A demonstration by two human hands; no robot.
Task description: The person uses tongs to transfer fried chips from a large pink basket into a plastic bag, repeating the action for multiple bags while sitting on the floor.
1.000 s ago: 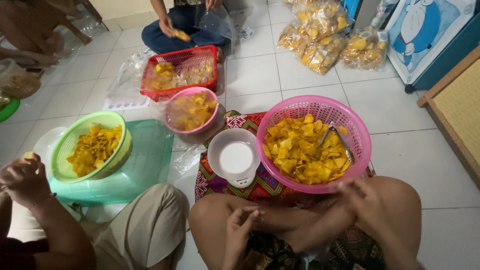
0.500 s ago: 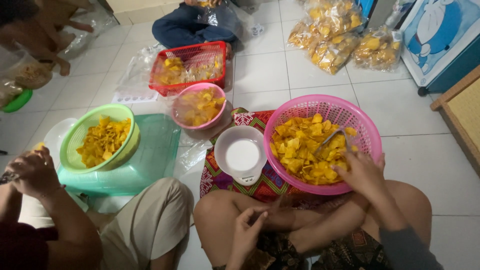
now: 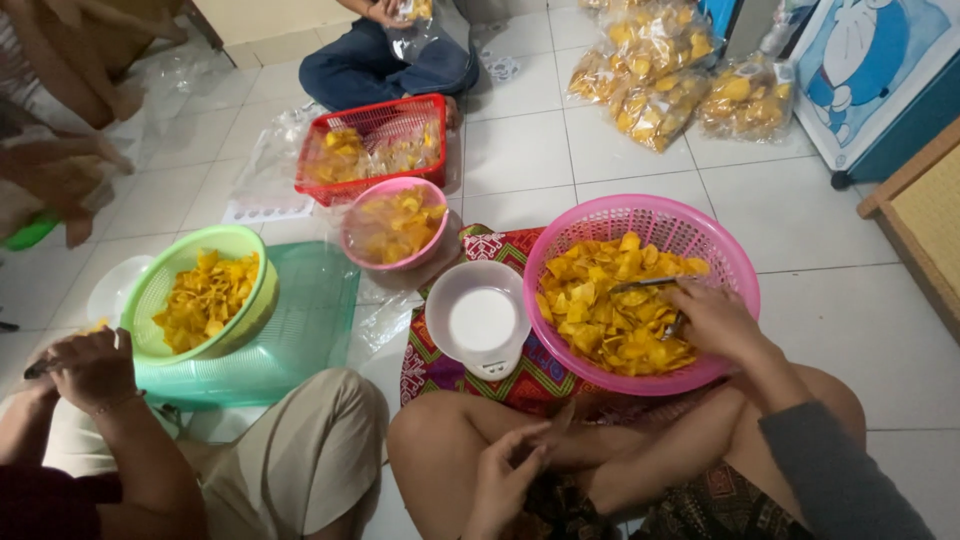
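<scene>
In the lap, the left hand (image 3: 505,470) lies loosely curled, holding nothing. Beyond it the right hand (image 3: 712,322), over the knee a second ago, has reached into the pink basket (image 3: 640,212) and grips metal tongs (image 3: 655,288) among yellow chips (image 3: 600,310) (scooping looks underway).

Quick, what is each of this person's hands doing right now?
Left hand: empty, fingers loosely curled, resting near the lap.
Right hand: in the pink basket of yellow chips, closed on metal tongs.
</scene>
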